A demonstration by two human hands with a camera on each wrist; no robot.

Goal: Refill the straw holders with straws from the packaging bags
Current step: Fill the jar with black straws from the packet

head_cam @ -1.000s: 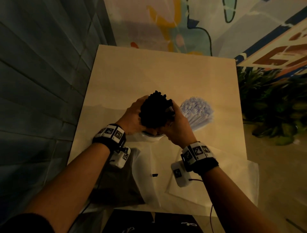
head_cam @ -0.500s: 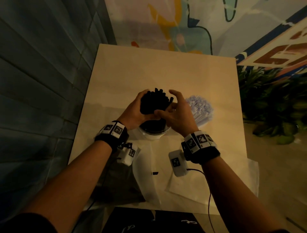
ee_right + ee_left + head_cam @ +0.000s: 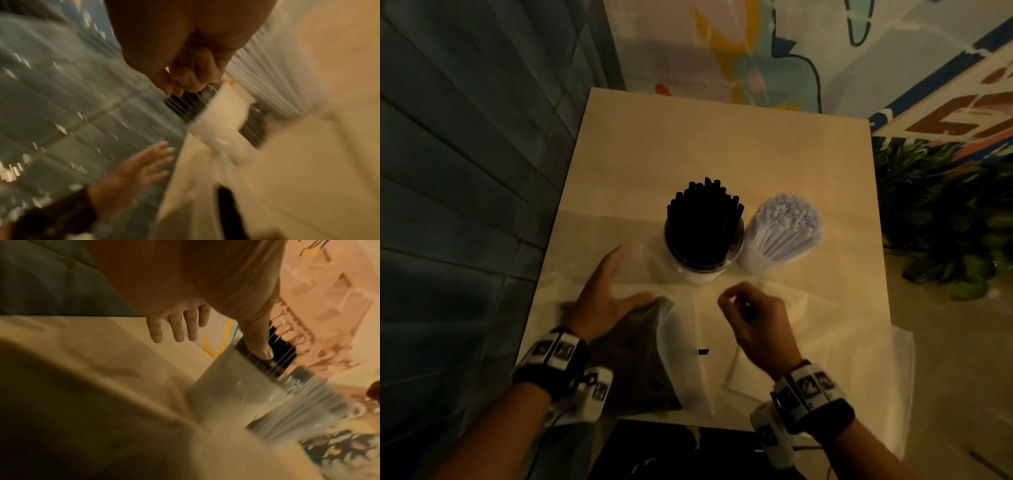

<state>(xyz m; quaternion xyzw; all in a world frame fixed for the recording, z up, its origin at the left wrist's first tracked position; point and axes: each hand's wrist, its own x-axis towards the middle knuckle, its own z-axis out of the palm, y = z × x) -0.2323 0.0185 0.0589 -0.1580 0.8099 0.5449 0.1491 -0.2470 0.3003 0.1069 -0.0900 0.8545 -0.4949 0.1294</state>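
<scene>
A bundle of black straws (image 3: 703, 219) stands upright in a clear round holder (image 3: 736, 251) at mid table. Beside it on the right, pale lilac straws (image 3: 782, 228) fill a second holder. My left hand (image 3: 621, 282) lies flat and open left of the black holder, its thumb by the top of a dark packaging bag (image 3: 635, 359). In the left wrist view the left hand (image 3: 216, 340) shows straight, spread fingers, and the holder (image 3: 226, 386) sits just past the thumb. My right hand (image 3: 734, 303) hovers before the holders with fingers curled, and I see nothing in it.
Clear, flattened packaging bags (image 3: 835, 359) cover the near part of the beige table (image 3: 722, 144). A tiled wall (image 3: 465, 171) runs along the left edge. Green plants (image 3: 945, 222) stand off the right edge. A dark object (image 3: 671, 452) sits below the front edge.
Both hands have let go of the black straw bundle and drawn back toward me. The straws now stand alone in their holder.
</scene>
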